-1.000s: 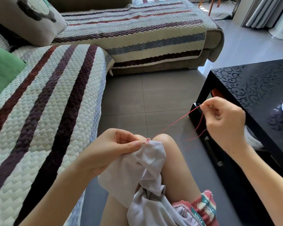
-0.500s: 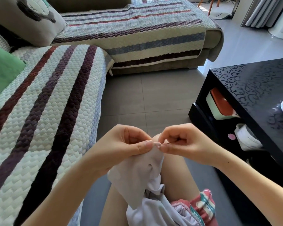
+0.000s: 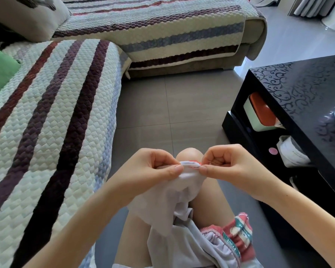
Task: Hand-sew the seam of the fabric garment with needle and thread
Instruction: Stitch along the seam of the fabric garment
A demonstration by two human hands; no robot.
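Barely visible, needle (image 3: 211,162) in right hand (image 3: 227,167); left hand (image 3: 153,171) pinches garment (image 3: 174,194).

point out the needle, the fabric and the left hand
needle (image 3: 211,162), head view, on its thin bare shaft
fabric (image 3: 184,180), head view, on the white fold just under the seam
left hand (image 3: 153,168), head view, on its middle, near the thumb base

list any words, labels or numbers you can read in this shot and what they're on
Teal band on the striped cloth in the lap: white lettering, too blurred to read.
White roll on the black table shelf: faint print, too small to read.
White garment, pinched by left hand and right hand: no text.
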